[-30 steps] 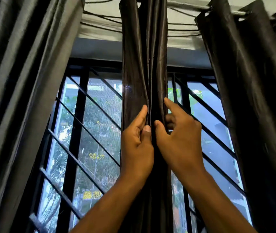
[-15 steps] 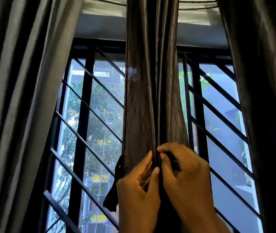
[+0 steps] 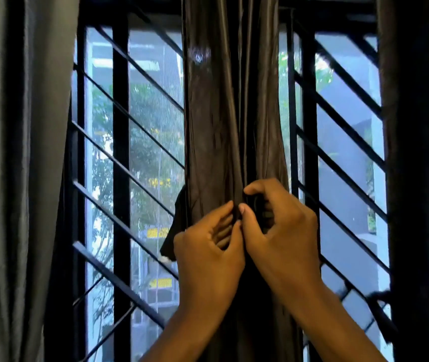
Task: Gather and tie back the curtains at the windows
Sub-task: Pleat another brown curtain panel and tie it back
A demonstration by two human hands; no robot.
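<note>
Both hands pinch the gathered brown curtain at mid-window — left hand, right hand. Black tie pokes out left.

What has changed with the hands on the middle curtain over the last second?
Both hands slid down the gathered middle curtain. The right hand, fingers spread before, now curls round its folds; the left hand pinches them beside it. A dark tie-back strip has come into view at the curtain's left edge. The curtain stays bunched; the side curtains hang unchanged.
</note>
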